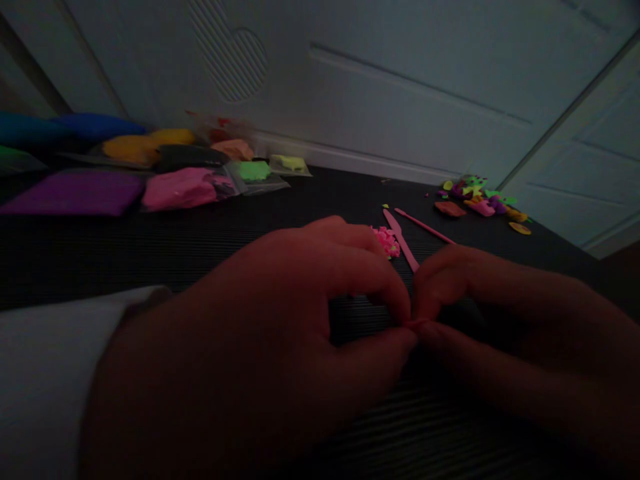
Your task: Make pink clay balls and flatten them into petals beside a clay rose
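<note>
Between the fingertips of both hands is a small pink piece of modelling clay [418, 323], mostly covered by the fingers. My left hand [280, 320] pinches its left end with thumb and index finger. My right hand [510, 327] meets it from the right, also in a pinch, so the fingertips nearly touch. Just behind my left fingers sits a pink clay cluster [387, 241] with small petal-like bits, partly hidden. A pink plastic clay knife [400, 240] and a thin pink modelling stick [425, 225] lie beyond my hands.
Along the back left lie several bags of coloured clay, among them a purple bag [75, 192], a pink bag [183, 189] and a green bag [254, 171]. A heap of colourful clay pieces [480, 197] rests at the back right. A white panelled surface [350, 100] rises behind the dark table [330, 193].
</note>
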Demonstrator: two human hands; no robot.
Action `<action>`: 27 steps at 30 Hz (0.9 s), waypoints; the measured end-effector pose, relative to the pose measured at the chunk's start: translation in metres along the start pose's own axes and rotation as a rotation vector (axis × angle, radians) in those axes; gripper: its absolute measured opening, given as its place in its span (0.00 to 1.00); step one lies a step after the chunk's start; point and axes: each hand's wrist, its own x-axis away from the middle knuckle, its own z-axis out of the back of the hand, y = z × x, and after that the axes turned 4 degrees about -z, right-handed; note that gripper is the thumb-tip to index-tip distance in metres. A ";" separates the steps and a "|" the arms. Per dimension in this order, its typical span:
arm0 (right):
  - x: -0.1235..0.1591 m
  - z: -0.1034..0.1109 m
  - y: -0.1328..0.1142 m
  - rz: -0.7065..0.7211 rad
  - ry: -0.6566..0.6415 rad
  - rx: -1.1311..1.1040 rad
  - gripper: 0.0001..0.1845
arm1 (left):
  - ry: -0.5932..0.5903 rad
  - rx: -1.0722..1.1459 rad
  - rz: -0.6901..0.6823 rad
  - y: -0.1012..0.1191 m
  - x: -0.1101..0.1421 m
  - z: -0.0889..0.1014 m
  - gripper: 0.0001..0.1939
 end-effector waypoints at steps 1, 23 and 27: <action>0.000 0.000 0.000 0.000 -0.005 0.001 0.01 | -0.007 -0.004 -0.002 0.000 0.000 0.001 0.01; 0.003 0.001 -0.010 -0.130 0.031 -0.001 0.03 | 0.047 -0.058 -0.103 -0.003 -0.001 -0.002 0.02; 0.003 0.001 -0.008 -0.126 0.023 -0.003 0.04 | 0.040 -0.041 -0.105 -0.003 -0.001 -0.001 0.02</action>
